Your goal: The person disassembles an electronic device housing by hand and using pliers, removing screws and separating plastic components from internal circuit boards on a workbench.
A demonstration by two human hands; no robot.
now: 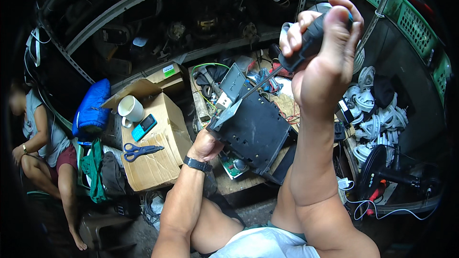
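Note:
My right hand point(325, 48) is raised and wrapped round the thick black handle of a screwdriver point(262, 84). Its long shaft slants down to the left, toward a small grey plate point(228, 113) at the casing's near-left edge; whether the tip touches it I cannot tell. The black casing point(253, 129), flat with several small holes, lies tilted on the bench. My left hand point(206, 144), with a dark watch on the wrist, is closed on the casing's left corner. Below that corner shows a green circuit board point(234, 165) with a round component.
Left of the bench, a cardboard box point(167, 136) bears a white mug point(131, 108), a blue phone point(144, 127) and scissors point(142, 151). Wires and tools clutter the bench behind the casing. White plastic parts point(375, 124) are heaped at right. A person point(45, 138) sits at far left.

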